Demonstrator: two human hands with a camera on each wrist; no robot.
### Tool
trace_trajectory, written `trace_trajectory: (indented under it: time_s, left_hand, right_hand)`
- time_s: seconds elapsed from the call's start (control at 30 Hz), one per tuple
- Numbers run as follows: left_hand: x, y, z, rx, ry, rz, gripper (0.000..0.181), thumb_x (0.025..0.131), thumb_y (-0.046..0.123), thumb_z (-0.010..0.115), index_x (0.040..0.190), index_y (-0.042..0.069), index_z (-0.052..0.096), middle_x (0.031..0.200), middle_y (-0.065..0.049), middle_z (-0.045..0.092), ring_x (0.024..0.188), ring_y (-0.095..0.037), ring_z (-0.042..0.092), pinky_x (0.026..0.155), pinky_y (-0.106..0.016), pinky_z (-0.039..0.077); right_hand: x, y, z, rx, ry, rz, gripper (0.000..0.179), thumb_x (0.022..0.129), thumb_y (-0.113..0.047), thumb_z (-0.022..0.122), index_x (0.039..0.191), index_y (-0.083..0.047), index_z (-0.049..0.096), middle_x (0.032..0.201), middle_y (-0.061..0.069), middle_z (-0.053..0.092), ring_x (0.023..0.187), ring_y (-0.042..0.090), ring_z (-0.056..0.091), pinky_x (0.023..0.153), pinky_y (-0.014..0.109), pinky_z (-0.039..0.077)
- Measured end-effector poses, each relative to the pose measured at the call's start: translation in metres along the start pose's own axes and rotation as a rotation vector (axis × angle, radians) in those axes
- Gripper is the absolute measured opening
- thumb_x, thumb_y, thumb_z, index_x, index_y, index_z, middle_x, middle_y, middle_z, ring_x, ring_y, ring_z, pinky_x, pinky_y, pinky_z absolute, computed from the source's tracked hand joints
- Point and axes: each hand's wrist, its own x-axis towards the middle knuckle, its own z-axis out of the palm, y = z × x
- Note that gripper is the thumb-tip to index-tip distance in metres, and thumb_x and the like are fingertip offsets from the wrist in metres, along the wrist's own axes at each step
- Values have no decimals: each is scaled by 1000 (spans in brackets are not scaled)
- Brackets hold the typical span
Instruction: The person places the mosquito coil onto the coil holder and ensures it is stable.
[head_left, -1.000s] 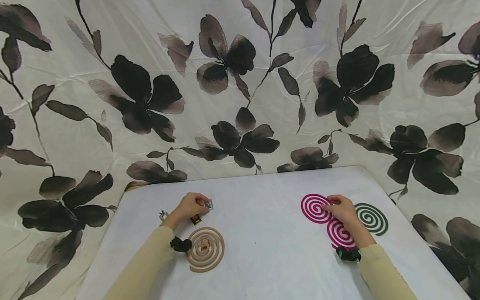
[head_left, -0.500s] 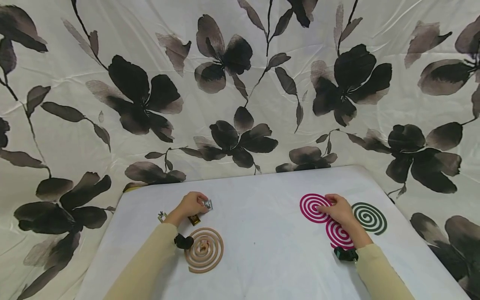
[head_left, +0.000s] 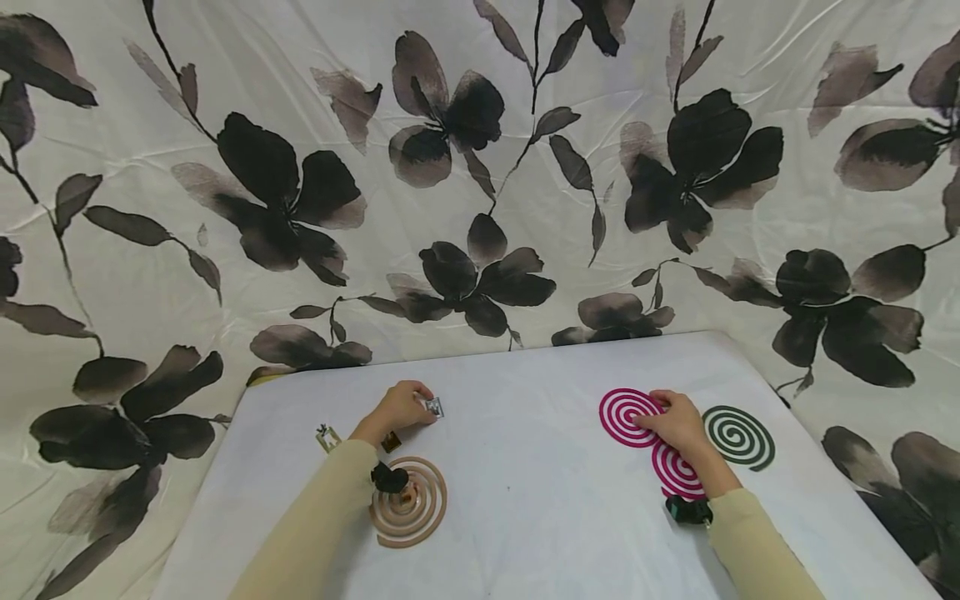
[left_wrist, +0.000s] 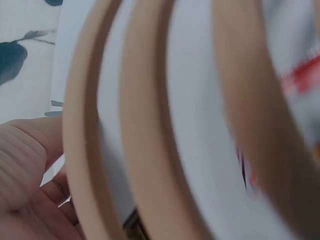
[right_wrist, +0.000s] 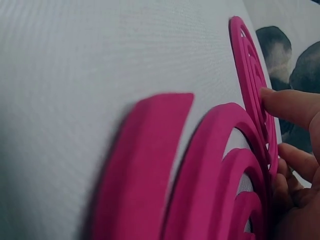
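My left hand (head_left: 401, 407) pinches a small silvery square piece (head_left: 435, 407) over the left half of the table. Beside that hand lies a small dark gold piece (head_left: 391, 442), partly hidden. A tan mosquito coil (head_left: 428, 525) lies nearer me, below the wrist camera; its rings (left_wrist: 150, 100) fill the left wrist view. At right, my right hand (head_left: 682, 425) grips a pink mosquito coil (head_left: 618, 417) by its right side, thumb (right_wrist: 287, 104) on its rings. Under the palm, a second pink coil (head_left: 672, 468) adjoins the first. A green coil (head_left: 738, 437) is right of the hand.
Left of my left wrist lies a small pale gold piece (head_left: 327, 437) with a dark mark. The white table (head_left: 517, 533) ends at the back against a hanging floral cloth (head_left: 480, 167).
My left hand has moved slightly right with the silvery piece, showing more of the pale gold piece behind the wrist. The right hand has stayed on the pink mosquito coil.
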Motion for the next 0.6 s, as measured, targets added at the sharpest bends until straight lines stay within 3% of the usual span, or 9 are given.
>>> trace_trajectory:
  time_s: [0.27, 0.6]
  left_hand:
    - [2, 17, 10, 9, -18, -10, 34, 75, 10, 82, 105, 5, 66, 80, -6, 61, 69, -19, 54, 63, -30, 44]
    - [12, 28, 26, 33, -11, 19, 34, 74, 13, 84, 104, 6, 67, 79, -4, 59, 72, -19, 52, 70, -33, 42]
  right_hand:
    - [-1, -1, 0, 6, -11, -3, 75, 83, -30, 78, 138, 6, 44, 133, 29, 47, 117, 41, 47, 96, 55, 40]
    - [4, -3, -2, -3, -37, -15, 70, 82, -29, 78, 138, 0, 47, 129, 25, 49, 111, 38, 48, 91, 52, 43]
